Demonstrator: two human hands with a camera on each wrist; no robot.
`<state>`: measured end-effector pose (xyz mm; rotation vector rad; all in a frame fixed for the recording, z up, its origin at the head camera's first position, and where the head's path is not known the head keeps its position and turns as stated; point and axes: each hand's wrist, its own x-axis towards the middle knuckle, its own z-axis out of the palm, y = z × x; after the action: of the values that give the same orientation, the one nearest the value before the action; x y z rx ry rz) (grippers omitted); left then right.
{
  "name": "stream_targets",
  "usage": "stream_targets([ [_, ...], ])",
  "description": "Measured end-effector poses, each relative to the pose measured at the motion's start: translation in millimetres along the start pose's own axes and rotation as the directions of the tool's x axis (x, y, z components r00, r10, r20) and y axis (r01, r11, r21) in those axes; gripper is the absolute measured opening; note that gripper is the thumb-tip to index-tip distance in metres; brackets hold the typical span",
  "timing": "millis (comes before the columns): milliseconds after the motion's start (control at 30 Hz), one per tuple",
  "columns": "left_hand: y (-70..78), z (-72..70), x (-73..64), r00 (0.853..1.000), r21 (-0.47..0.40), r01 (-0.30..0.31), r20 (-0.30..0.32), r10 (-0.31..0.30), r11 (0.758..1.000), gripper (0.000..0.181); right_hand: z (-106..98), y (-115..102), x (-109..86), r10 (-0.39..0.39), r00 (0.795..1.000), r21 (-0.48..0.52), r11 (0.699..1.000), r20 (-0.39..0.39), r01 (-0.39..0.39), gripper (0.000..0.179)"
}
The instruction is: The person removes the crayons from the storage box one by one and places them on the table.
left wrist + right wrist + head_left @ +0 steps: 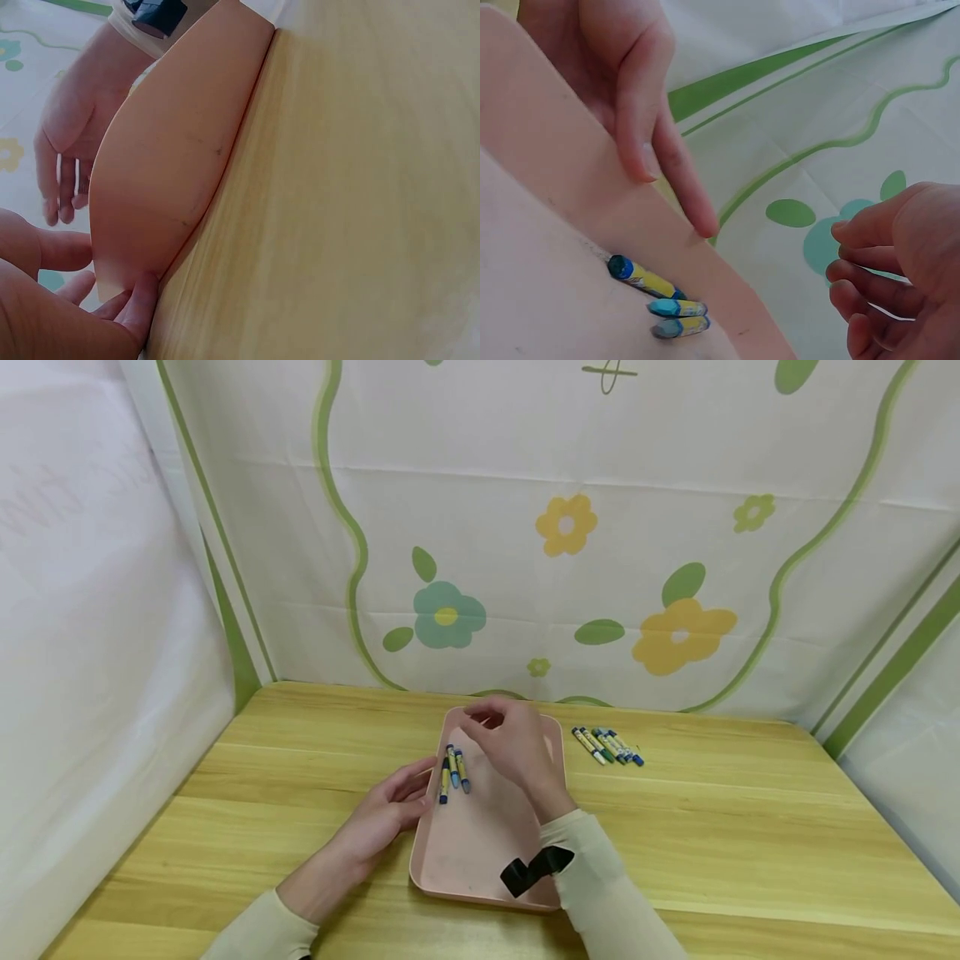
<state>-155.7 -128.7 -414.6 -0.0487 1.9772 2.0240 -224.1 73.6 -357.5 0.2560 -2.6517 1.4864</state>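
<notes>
A pink tray (480, 852) lies lengthwise on the table. Three crayons (453, 767) with yellow wrappers rest inside, near its left wall; the right wrist view shows these crayons (679, 308) close up, two with blue or greyish tips. My left hand (390, 810) touches the tray's left side with fairly straight fingers; in the left wrist view its fingertips (141, 300) meet the outer wall. Above the tray's far end hovers my right hand (513, 739). In the right wrist view that hand (900, 270) has loosely bent fingers and nothing between them.
Several more crayons (609, 747) lie grouped on the wooden table (720, 827), just right of the tray's far end. A white curtain with printed flowers (525, 585) stands behind the table, and a white cloth wall (97, 610) rises on the left.
</notes>
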Motion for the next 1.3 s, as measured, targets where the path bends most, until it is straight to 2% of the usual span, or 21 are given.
stream_targets([
  [100, 0.1, 0.0, -0.2, 1.000, -0.001, -0.002, 0.004, 0.002, 1.000, 0.058, 4, 4, 1.2, -0.022, 1.000, 0.006, 1.000, 0.015, 0.022, 0.020],
  [367, 1.3, 1.2, 0.1, 1.000, -0.001, -0.009, 0.004, 0.009, 1.000, 0.059, 14, 11, 1.2, 0.005, 0.999, -0.030, 1.000, 0.050, -0.004, 0.016],
  [600, 1.1, 1.6, -0.1, 1.000, -0.001, -0.004, 0.004, 0.004, 1.000, 0.059, 18, 17, 0.6, -0.033, 0.996, -0.014, 0.999, 0.080, 0.035, 0.013],
  [867, -0.5, 0.3, 0.7, 1.000, -0.001, -0.002, 0.001, 0.002, 1.000, 0.059, 20, 21, 0.2, -0.017, 0.996, -0.042, 0.999, 0.087, 0.020, 0.017],
  [1100, 0.4, 0.1, 0.8, 1.000, -0.001, 0.004, 0.008, -0.004, 1.000, 0.059, 20, 23, 1.6, 0.031, 0.994, -0.074, 0.997, 0.103, -0.023, 0.020],
  [1300, 1.6, -0.4, -0.2, 1.000, 0.010, -0.005, 0.016, 0.004, 1.000, 0.060, 24, 26, 4.9, 0.031, 0.992, -0.125, 0.992, 0.122, -0.016, 0.019],
])
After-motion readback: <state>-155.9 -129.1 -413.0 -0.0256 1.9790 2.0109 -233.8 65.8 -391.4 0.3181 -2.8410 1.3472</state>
